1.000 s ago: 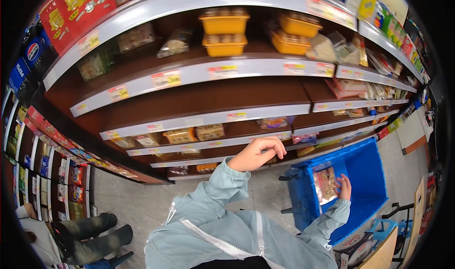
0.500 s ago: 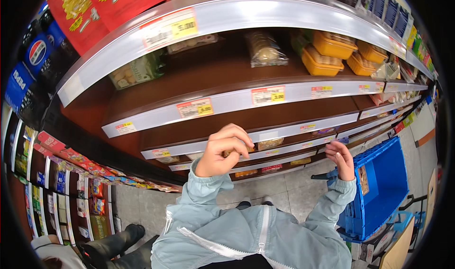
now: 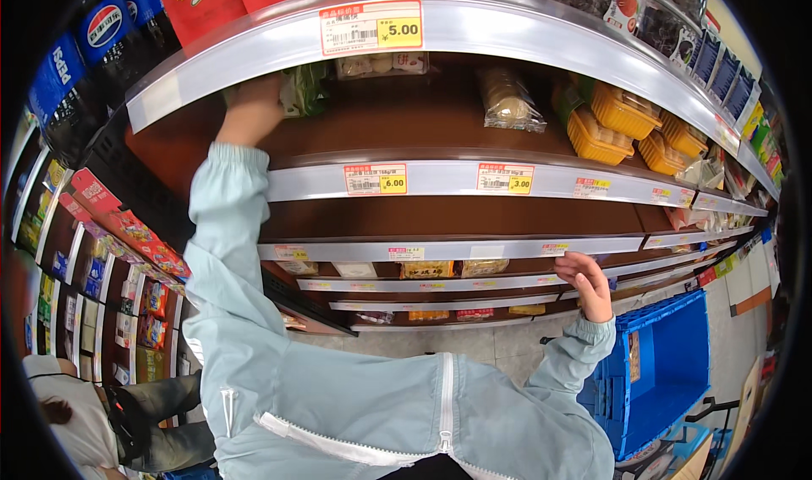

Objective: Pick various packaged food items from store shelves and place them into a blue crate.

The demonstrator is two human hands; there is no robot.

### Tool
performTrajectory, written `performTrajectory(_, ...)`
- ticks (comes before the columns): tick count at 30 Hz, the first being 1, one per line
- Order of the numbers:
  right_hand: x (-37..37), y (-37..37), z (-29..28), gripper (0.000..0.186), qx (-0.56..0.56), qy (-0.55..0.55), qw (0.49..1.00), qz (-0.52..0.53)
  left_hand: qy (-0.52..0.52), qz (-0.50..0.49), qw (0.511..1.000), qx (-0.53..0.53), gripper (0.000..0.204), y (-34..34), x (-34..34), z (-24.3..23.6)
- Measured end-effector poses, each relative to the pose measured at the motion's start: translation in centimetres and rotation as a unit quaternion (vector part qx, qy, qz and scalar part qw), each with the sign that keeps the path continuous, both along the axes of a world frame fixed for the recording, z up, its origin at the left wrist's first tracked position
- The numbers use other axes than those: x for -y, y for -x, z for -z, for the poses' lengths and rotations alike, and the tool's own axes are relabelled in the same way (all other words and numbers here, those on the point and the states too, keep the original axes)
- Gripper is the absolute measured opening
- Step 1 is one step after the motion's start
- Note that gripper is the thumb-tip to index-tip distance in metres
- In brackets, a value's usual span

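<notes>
My left hand reaches into the upper left of the shelf, against a green plastic food bag. Its fingers are hidden behind the hand and the shelf lip, so their grip does not show. A clear pack with pale contents lies to the right of that bag. Farther right on the same shelf sits a clear bag of round, pale biscuits or cakes. My right hand hangs in front of the lower shelves, open and holding nothing, its fingers loosely bent.
Yellow plastic food trays are stacked at the shelf's right. A blue crate stands at the lower right. Dark drink bottles with blue labels and red bags fill the upper left. Another person is at the lower left.
My left hand has gone from in front of the lower shelves up and left to the green bag. My right hand stays in nearly the same place. The view has shifted slightly.
</notes>
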State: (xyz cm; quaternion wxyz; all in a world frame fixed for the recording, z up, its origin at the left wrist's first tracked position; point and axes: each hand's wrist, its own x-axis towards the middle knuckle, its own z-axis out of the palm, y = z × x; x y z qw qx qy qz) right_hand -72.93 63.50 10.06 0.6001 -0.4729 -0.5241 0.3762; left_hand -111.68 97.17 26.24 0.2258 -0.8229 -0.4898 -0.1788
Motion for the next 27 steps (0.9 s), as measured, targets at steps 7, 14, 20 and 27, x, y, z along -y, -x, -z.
performTrajectory(7, 2.2, -1.8, 1.3, 0.033, -0.020, 0.024, 0.998, 0.051, 0.118, -0.029, 0.992, 0.020, 0.062, -1.6, -4.0, -3.8)
performTrajectory(14, 3.8, -3.0, 2.5, 0.033, -0.044, 0.053, 0.995, 0.078, 0.111, 0.002, 0.994, -0.021, 0.061, 1.1, -4.3, -4.5)
performTrajectory(20, 3.5, -2.7, 2.8, 0.033, -0.041, 0.077, 0.993, 0.081, 0.097, 0.007, 0.994, -0.054, 0.060, 2.7, -4.9, -5.9)
performTrajectory(27, 3.9, -2.9, 3.4, 0.032, -0.026, 0.110, 0.989, 0.093, 0.084, 0.033, 0.991, -0.095, 0.059, 0.6, -0.5, -4.8)
